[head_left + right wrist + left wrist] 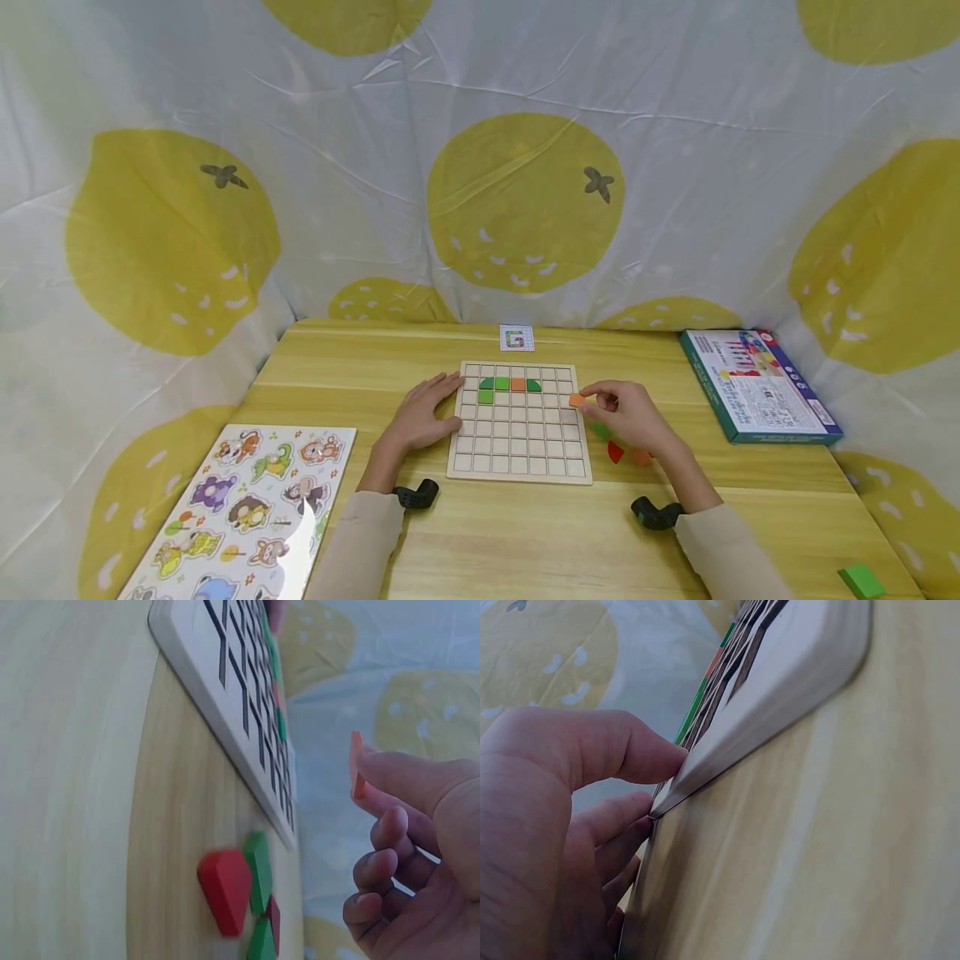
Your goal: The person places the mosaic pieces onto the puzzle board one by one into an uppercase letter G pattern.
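Right hand (630, 414) pinching a small orange tile (576, 400) between thumb and forefinger, lifted just off the right edge of the wooden grid board (519, 450). Same orange tile (357, 765) seen edge-on from the right wrist, clear of the board (217, 682), remaining fingers (379, 866) curled loosely beneath. Left hand (422, 414) lying flat on the tabletop (525, 533), fingers straight and pressed against the board's left edge; up close, thumb (622, 754) touching the board's rim (780, 697). Already seated in the board's second row: green, green, orange, green pieces (510, 384), plus one green square (485, 397) just below at the left. Loose red and green pieces (615, 446) lying on the tabletop beside the board's right edge, under the right hand. Pattern card (517, 337) beyond the board's far edge. Game box (757, 385) off to the right, animal puzzle (247, 512) at the near left, a stray green block (861, 580) at the near right corner.
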`<act>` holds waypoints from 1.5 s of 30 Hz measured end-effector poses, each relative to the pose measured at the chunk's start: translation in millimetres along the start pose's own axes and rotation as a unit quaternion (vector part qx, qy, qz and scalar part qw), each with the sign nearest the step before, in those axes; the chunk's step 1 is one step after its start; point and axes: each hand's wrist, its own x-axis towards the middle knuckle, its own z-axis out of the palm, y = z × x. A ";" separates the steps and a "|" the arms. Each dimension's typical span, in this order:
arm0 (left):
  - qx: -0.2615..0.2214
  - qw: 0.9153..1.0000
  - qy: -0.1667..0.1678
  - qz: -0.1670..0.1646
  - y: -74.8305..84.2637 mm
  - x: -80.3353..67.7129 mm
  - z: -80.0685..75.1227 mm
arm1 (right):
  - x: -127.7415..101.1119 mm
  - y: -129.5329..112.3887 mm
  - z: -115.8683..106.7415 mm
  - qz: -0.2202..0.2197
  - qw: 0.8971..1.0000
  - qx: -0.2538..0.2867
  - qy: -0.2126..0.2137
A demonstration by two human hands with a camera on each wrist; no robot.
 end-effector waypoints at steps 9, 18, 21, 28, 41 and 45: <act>0.001 1.000 0.001 -0.004 -0.4 -1.9 -0.5 | 18.7 -19.9 31.9 -0.016 1.000 0.001 -0.018; -0.002 1.000 0.001 -0.004 0.4 -2.9 -1.0 | 34.3 -35.2 58.5 -0.027 0.999 0.007 -0.035; -0.002 1.000 0.004 -0.004 0.2 -1.9 -2.1 | 41.8 -38.0 67.6 -0.042 0.999 0.002 -0.035; -0.005 1.000 0.005 -0.001 0.4 -2.6 -1.1 | 52.2 -48.6 87.7 -0.054 0.997 0.001 -0.054; -0.006 1.000 0.002 -0.001 3.8 -1.6 -3.8 | 61.4 -61.6 106.8 -0.037 0.997 -0.011 -0.065; -0.002 1.000 0.002 -0.003 3.3 -0.5 -3.1 | 64.2 -62.3 111.2 -0.035 0.997 -0.027 -0.066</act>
